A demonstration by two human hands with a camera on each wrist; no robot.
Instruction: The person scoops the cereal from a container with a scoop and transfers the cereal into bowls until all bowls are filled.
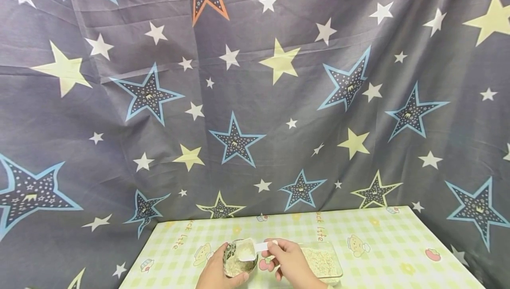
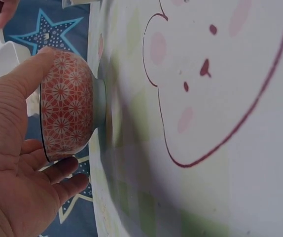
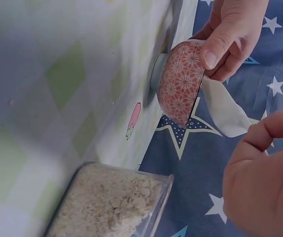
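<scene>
My left hand (image 1: 215, 272) holds a small bowl (image 2: 67, 106) with a red floral outside, thumb at the rim and fingers round the other side. Pale flakes lie inside the bowl in the head view. By its handle, my right hand (image 1: 292, 263) grips a white scoop (image 3: 225, 111), tilted over the bowl's mouth. Some pale flakes show in the scoop. Right of the bowl, partly behind my right hand, stands a clear container (image 3: 165, 195) of oat flakes (image 1: 318, 260). The bowl's foot is on or very near the table; I cannot tell which.
A green-and-white checked cloth with cartoon prints covers the table (image 1: 378, 253). Behind its far edge hangs a dark grey curtain (image 1: 255, 98) patterned with stars. The oat container stands close to my right forearm.
</scene>
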